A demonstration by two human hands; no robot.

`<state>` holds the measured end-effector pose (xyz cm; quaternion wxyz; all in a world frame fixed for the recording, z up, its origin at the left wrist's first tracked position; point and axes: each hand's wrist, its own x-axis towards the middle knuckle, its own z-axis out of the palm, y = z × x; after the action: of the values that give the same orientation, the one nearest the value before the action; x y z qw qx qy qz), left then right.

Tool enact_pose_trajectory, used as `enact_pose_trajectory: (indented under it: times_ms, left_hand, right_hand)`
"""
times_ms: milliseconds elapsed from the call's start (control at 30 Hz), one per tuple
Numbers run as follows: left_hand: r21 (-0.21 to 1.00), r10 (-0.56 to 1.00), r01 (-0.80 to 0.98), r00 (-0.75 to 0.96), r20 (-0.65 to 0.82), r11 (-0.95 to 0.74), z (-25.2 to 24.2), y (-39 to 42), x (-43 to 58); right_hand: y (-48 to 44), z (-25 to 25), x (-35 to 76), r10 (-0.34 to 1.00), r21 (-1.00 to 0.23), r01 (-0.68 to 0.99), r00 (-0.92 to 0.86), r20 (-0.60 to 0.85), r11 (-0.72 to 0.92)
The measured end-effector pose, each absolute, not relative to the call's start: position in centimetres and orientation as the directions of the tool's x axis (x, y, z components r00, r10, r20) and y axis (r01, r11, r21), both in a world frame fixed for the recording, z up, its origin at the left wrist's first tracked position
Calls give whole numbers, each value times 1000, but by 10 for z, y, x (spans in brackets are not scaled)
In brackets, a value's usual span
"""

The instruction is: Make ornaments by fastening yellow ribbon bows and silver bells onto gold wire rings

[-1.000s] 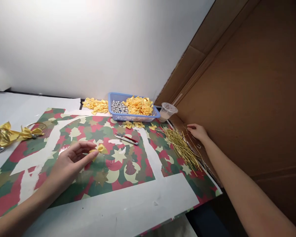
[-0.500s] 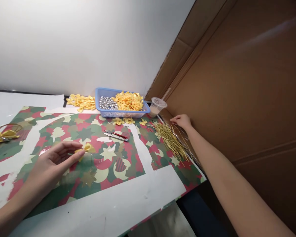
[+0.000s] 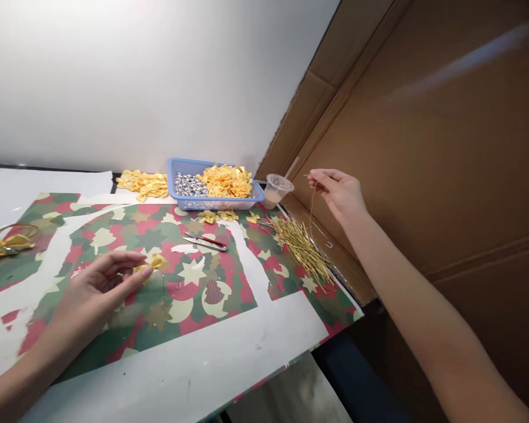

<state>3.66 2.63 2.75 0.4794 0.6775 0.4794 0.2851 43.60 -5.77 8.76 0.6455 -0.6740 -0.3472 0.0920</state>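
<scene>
Between the thumb and fingers of my left hand (image 3: 108,282) is a small yellow ribbon bow (image 3: 159,262), pinched above the patterned paper. My right hand (image 3: 341,192) is raised near the cardboard wall, its fingertips closed on a thin gold cord (image 3: 312,205) that hangs down. Below it lies a bundle of gold cords (image 3: 302,249) at the table's right side. Red-handled thread snips (image 3: 206,241) rest on the paper between my hands. Several loose yellow bows (image 3: 218,217) lie in front of the blue basket.
The blue basket (image 3: 171,182) holds silver beads (image 3: 191,185) and yellow bows (image 3: 227,179). Beside it stand a lidded plastic cup (image 3: 277,189) and a pile of bows (image 3: 143,184). A looped cord with a yellow bow (image 3: 6,245) lies far left. Cardboard (image 3: 445,147) walls the right side.
My right hand has risen from beside the cord bundle, with a thin gold cord now hanging from its fingers. My left hand has stayed in place with the bow.
</scene>
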Motion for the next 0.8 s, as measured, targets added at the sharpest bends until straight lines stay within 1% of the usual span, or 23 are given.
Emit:
enact_pose_trajectory:
  times_ms: [67,133,200,300,433,500,600,800]
  left_hand:
    - [930,923,355,382,-51,-95,27,25,35]
    - [927,916,360,397,-48,-107,25,23,33]
    - [931,910,344,413,-31,-125,22,21,31]
    - [938,866,274,497,50,-212,16,20,28]
    - [896,756,239,638,145,-373,10,18,26]
    - [878,713,226,680,168,-422,8,18,26]
    - [877,676,210,719,161,-433,4,20,27]
    - [923,653,192,753,78,-333,-6,22,29]
  right_hand:
    - [-54,80,395,663,-946,286,680,311,151]
    - [-49,65,349,750,-958,216,599,281,186]
    - [-45,45,305,829,-971,153,507,236,184]
    - [-41,17,255,904,-985,83,392,174,154]
    - [-38,-5,226,921,-991,31,366,132,129]
    - [-40,-10,223,923,-994,17,370,104,106]
    - [-45,-13,222,937,-998,13,346,55,54]
    - [-54,-16,221,963,-999,32,267,14,5]
